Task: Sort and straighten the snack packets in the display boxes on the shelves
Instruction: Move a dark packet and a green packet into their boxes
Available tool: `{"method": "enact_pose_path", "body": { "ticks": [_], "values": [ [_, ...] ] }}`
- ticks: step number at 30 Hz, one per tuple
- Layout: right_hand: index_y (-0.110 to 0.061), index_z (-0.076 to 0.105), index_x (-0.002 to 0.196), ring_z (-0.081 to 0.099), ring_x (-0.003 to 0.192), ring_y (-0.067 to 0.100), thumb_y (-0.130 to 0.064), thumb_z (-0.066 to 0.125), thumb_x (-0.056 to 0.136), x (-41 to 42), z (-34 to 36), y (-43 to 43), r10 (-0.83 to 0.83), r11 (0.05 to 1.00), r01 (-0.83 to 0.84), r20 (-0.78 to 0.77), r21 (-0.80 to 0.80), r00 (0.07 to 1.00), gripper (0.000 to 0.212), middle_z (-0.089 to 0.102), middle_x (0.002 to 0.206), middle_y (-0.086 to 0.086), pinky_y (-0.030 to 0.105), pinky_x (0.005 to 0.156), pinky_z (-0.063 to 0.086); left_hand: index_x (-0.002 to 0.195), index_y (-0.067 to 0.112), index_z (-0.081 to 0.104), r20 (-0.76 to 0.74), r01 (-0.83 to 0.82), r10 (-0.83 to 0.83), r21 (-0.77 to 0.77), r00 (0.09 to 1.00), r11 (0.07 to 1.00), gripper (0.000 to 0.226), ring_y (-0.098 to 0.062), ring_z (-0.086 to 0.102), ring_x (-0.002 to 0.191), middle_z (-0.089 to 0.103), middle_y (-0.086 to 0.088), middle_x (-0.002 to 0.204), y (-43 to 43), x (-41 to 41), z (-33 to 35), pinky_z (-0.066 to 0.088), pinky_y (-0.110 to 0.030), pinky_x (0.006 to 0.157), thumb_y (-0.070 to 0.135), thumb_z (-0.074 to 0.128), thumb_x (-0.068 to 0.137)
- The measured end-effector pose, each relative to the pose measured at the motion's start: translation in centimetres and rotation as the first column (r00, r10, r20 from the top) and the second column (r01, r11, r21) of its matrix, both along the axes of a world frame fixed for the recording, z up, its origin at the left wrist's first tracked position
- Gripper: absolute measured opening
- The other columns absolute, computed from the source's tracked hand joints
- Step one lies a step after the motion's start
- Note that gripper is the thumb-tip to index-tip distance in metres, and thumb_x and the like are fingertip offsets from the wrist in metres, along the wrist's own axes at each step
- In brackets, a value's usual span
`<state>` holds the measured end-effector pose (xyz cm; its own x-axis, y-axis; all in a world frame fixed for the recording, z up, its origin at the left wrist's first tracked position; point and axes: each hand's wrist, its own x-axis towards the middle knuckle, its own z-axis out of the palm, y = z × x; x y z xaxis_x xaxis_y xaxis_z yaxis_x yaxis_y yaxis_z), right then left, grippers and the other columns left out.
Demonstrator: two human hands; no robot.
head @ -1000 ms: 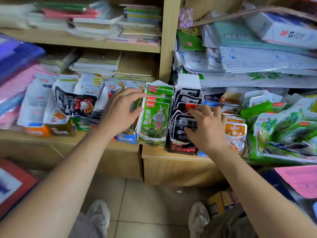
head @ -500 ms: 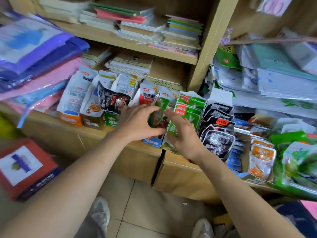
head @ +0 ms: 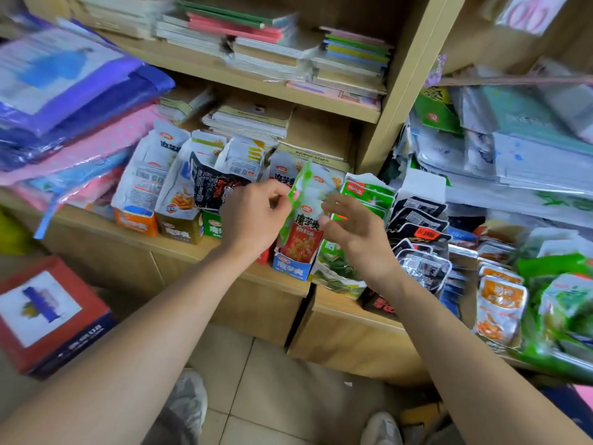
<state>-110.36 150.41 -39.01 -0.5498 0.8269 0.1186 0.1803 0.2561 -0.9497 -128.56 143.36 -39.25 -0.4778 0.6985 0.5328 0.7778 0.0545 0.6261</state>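
My left hand (head: 252,216) pinches the edge of a green packet (head: 298,191) that stands tilted above a blue display box (head: 290,268). A red and white packet (head: 305,232) stands upright in that box. My right hand (head: 353,226) hovers just right of the packets with fingers loosely spread, holding nothing. Left of my hands, several white packets stand in orange (head: 136,223) and olive (head: 178,232) boxes, with a black packet (head: 211,187) leaning among them. To the right are green packets (head: 369,194) and black packets (head: 417,220).
The boxes sit on a low wooden shelf (head: 179,252). Notebooks (head: 250,120) are stacked behind, folders (head: 64,101) lie at the left, and paper packs (head: 529,149) at the right. Orange (head: 500,303) and green snack packets (head: 571,309) crowd the right end. A red box (head: 48,309) stands on the floor.
The view swung left. My right hand left the black packets and came over beside the left hand at the blue box. My left hand now pinches a green packet, lifted up.
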Motion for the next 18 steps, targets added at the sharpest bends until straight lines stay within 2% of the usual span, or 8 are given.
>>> {"method": "enact_pose_path", "body": {
  "ticks": [3,5,8,11,14,17,18],
  "values": [
    [-0.016,0.050,0.142,0.067,0.113,0.026,-0.037,0.071,0.087,-0.7,1.8,-0.2,-0.030,0.946,-0.060,-0.272,-0.319,0.962,0.063,0.063,0.131,0.009,0.040,0.087,0.059,0.102,0.021,0.077,0.038,0.196,-0.201,0.096,0.979,0.976,0.014,-0.005,0.071,0.078,0.075,0.013,0.093,-0.3,1.5,0.5,0.060,-0.037,0.070,0.019,0.068,0.091],
    [-0.009,0.055,0.133,0.069,0.108,0.030,-0.036,0.071,0.089,-0.4,2.7,0.2,-0.029,0.942,-0.082,-0.320,-0.326,0.947,0.054,0.068,0.123,0.015,0.041,0.083,0.058,0.108,0.020,0.077,0.069,0.383,-0.385,0.040,0.920,0.923,0.018,-0.003,0.069,0.095,0.074,0.012,0.105,-0.6,2.8,0.4,0.058,-0.033,0.083,0.018,0.070,0.092],
    [-0.004,0.065,0.110,0.073,0.098,0.029,-0.013,0.073,0.089,0.6,2.8,1.2,-0.099,0.991,0.079,-0.209,-0.105,0.973,0.024,0.075,0.106,0.012,0.051,0.087,0.059,0.121,0.024,0.073,0.129,0.533,-0.520,-0.098,0.844,0.841,0.029,-0.007,0.066,0.111,0.069,0.015,0.123,-0.7,3.6,0.1,0.053,-0.034,0.098,0.017,0.069,0.093],
    [-0.011,0.070,0.101,0.074,0.093,0.018,-0.005,0.074,0.085,2.4,3.1,2.5,-0.226,0.966,0.235,-0.090,0.110,0.970,0.017,0.077,0.096,0.000,0.049,0.087,0.058,0.124,0.032,0.069,0.175,0.475,-0.453,-0.114,0.874,0.873,0.032,-0.018,0.068,0.110,0.068,0.017,0.125,-0.5,2.5,0.1,0.054,-0.043,0.099,0.021,0.066,0.095],
    [-0.015,0.071,0.099,0.072,0.090,0.011,-0.009,0.078,0.081,4.8,3.9,3.5,-0.292,0.921,0.282,-0.003,0.267,0.956,0.020,0.076,0.092,-0.007,0.042,0.085,0.059,0.122,0.027,0.071,0.007,0.282,-0.283,-0.105,0.959,0.954,0.031,-0.017,0.062,0.117,0.069,0.009,0.123,0.2,0.8,0.0,0.050,-0.040,0.101,0.020,0.070,0.092],
    [-0.016,0.067,0.108,0.069,0.089,0.016,-0.009,0.079,0.079,6.6,4.1,3.9,-0.330,0.891,0.267,0.121,0.366,0.936,0.032,0.073,0.095,-0.006,0.039,0.080,0.059,0.131,0.027,0.065,-0.175,0.205,-0.242,-0.205,0.954,0.957,0.040,-0.021,0.049,0.127,0.066,0.007,0.130,1.6,-0.1,0.1,0.038,-0.038,0.105,0.027,0.071,0.091],
    [-0.017,0.063,0.115,0.067,0.090,0.016,-0.008,0.079,0.079,7.0,3.9,4.0,-0.343,0.879,0.248,0.178,0.408,0.922,0.040,0.070,0.097,-0.006,0.033,0.078,0.058,0.137,0.028,0.061,-0.239,0.193,-0.256,-0.258,0.937,0.947,0.046,-0.022,0.044,0.131,0.062,0.008,0.137,2.2,-0.2,0.1,0.035,-0.040,0.108,0.031,0.069,0.092]
  ]
}}
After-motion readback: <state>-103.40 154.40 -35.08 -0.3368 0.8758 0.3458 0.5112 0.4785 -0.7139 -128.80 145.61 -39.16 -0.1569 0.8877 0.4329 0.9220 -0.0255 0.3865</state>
